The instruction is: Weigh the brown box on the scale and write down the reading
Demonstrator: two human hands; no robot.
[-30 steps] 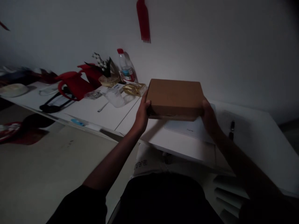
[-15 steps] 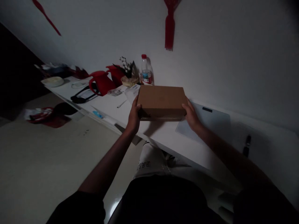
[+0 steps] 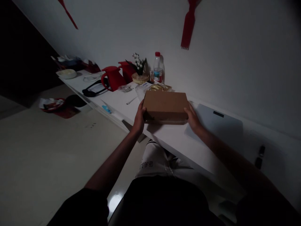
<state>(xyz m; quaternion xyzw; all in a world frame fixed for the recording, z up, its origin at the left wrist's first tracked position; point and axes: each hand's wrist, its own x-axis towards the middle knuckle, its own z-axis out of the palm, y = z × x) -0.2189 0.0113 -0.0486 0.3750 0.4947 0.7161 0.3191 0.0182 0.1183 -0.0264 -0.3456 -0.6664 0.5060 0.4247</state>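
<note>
Box (image 3: 165, 102) is clasped by your left hand (image 3: 139, 117) and right hand (image 3: 193, 118), fingers gripping its ends, over the tabletop (image 3: 175, 138) near its front edge; your trousers (image 3: 154, 153) seemingly read "BAL"; the bottle (image 3: 157, 67) label is illegible.

Cardboard among plastics.
Box (image 3: 165, 102): matt, smooth cardboard. Bottle (image 3: 157, 66): clear plastic. Jugs (image 3: 114, 78): smooth, apparently plastic. Basket (image 3: 140, 79): rough weave. Trousers (image 3: 155, 155): cloth. Table (image 3: 174, 141): smooth. Floor (image 3: 63, 157): glossy, smooth.

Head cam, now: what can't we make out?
Head view:
Cardboard box: inside hidden by its walls.
Left hand: some fingers hidden behind the box.
Gold packet: part hidden by the box.
Bottle label: text too small.
Fringed red hanging: top cut off by upper edge.
</note>
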